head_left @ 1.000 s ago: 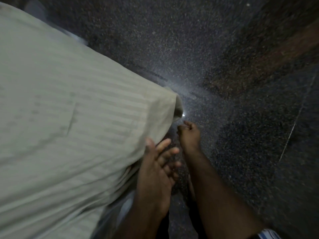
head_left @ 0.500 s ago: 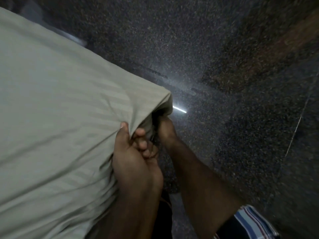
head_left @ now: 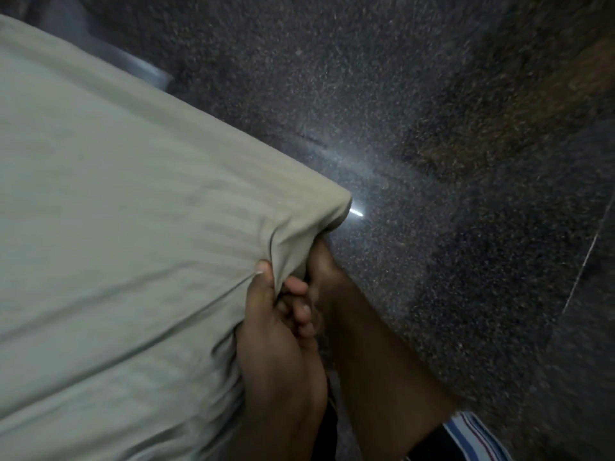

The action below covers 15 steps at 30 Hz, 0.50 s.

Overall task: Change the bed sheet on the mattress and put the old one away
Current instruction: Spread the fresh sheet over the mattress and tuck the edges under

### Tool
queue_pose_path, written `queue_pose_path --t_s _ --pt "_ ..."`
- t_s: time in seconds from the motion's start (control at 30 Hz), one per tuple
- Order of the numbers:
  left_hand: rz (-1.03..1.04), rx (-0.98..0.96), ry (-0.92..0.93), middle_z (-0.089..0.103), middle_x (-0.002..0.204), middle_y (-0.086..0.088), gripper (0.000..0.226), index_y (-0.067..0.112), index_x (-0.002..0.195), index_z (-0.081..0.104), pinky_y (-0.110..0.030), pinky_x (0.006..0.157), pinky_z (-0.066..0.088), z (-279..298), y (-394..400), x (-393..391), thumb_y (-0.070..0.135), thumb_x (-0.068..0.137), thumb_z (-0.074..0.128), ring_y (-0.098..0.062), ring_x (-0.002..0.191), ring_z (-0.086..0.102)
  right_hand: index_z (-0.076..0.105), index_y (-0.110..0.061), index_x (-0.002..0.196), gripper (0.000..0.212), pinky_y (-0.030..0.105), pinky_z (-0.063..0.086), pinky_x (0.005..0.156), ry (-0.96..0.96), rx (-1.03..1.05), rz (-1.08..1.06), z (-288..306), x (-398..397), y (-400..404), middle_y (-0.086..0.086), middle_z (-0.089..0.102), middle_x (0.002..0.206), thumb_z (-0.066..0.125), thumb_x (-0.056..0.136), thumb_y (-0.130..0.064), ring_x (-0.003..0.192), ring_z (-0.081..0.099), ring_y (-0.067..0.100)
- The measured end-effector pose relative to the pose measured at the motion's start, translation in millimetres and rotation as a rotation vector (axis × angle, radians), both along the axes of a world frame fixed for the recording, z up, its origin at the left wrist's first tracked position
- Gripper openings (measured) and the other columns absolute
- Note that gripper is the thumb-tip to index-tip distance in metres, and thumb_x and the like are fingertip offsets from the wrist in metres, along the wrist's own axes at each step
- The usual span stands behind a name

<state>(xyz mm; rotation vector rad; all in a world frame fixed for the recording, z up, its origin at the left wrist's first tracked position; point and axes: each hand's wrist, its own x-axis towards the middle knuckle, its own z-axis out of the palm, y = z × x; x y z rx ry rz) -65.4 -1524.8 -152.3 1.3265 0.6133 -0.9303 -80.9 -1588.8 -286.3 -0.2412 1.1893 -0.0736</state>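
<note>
Left hand (head_left: 279, 331) pinches the pale green sheet (head_left: 133, 211) at the mattress's near-right corner, likely to tuck it; right hand (head_left: 321, 271) reaches underneath, grip unclear.

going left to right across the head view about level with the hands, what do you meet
pale green striped bed sheet → left hand gripping the sheet's edge → right hand, fingers hidden under the sheet corner → dark speckled stone floor

The right hand (head_left: 319, 261) reached under the bed sheet (head_left: 133, 227) corner, its fingers hidden; the sheet ran off the left edge.
</note>
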Motion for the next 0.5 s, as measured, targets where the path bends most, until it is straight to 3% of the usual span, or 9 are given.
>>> queue_pose_path --t_s 0.1,0.2,0.23,0.3,0.37,0.43,0.5 --pt "-0.026 -0.016 0.075 0.049 0.058 0.000 0.038 0.012 0.080 0.061 -0.021 0.046 0.030 -3.5 -2.4 0.4 0.045 0.096 0.051 -0.009 0.048 0.038 0.063 -0.012 0.085 0.047 0.017 0.041 0.034 0.080 0.019 0.023 -5.4 -18.6 0.8 -0.003 0.063 0.054 0.042 0.101 -0.052 0.037 0.056 0.006" --pt "-0.165 -0.005 0.088 0.059 0.061 -0.001 0.052 0.010 0.084 0.068 -0.020 0.047 0.038 -6.7 -3.2 -2.5 0.057 0.092 0.047 -0.010 0.049 0.050 0.064 0.000 0.122 0.041 0.019 0.049 0.042 0.221 -0.136 -0.011 -0.5 -37.0 1.0 0.011 0.073 0.095 0.050 0.103 -0.033 0.054 0.065 0.008" --pt "-0.255 0.020 0.067 0.064 0.064 -0.001 0.057 0.012 0.086 0.071 -0.021 0.048 0.040 -6.2 -2.8 -3.0 0.063 0.086 0.046 -0.010 0.050 0.054 0.060 0.002 0.127 0.041 0.019 0.049 0.043 0.200 -0.140 -0.061 7.0 -41.8 -1.2 0.014 0.071 0.098 0.049 0.104 -0.030 0.056 0.065 0.009" --pt "-0.472 0.096 -0.013 0.071 0.075 -0.001 0.060 0.016 0.090 0.074 -0.021 0.050 0.043 -2.3 -1.4 -5.4 0.066 0.081 0.042 -0.011 0.057 0.060 0.060 0.002 0.123 0.036 0.020 0.048 0.043 0.139 -0.167 -0.143 32.1 -44.2 -10.3 0.013 0.070 0.089 0.048 0.105 -0.026 0.053 0.065 0.010" --pt "-0.612 0.134 -0.151 0.073 0.080 -0.002 0.047 0.017 0.090 0.073 -0.020 0.052 0.047 -0.1 -4.1 -6.1 0.054 0.093 0.044 -0.012 0.064 0.063 0.063 -0.004 0.106 0.028 0.018 0.043 0.038 0.091 -0.202 -0.144 57.8 -41.3 -17.3 0.006 0.068 0.072 0.045 0.106 -0.025 0.045 0.060 0.008" --pt "-0.583 0.144 -0.317 0.072 0.078 -0.007 0.036 0.015 0.088 0.072 -0.024 0.057 0.050 6.9 -11.3 -2.6 0.039 0.101 0.049 -0.016 0.068 0.063 0.062 -0.009 0.097 0.023 0.019 0.043 0.039 0.075 -0.238 -0.100 87.0 -34.0 -24.6 0.005 0.065 0.067 0.044 0.106 -0.021 0.044 0.058 0.010" --pt "-0.535 0.193 -0.425 0.074 0.080 -0.012 0.031 0.010 0.091 0.072 -0.029 0.060 0.052 14.6 -20.4 4.9 0.030 0.104 0.051 -0.018 0.067 0.065 0.063 -0.011 0.087 0.021 0.028 0.052 0.053 0.159 -0.365 0.005 107.1 -28.9 -29.4 0.010 0.068 0.074 0.050 0.102 -0.018 0.060 0.066 0.021"
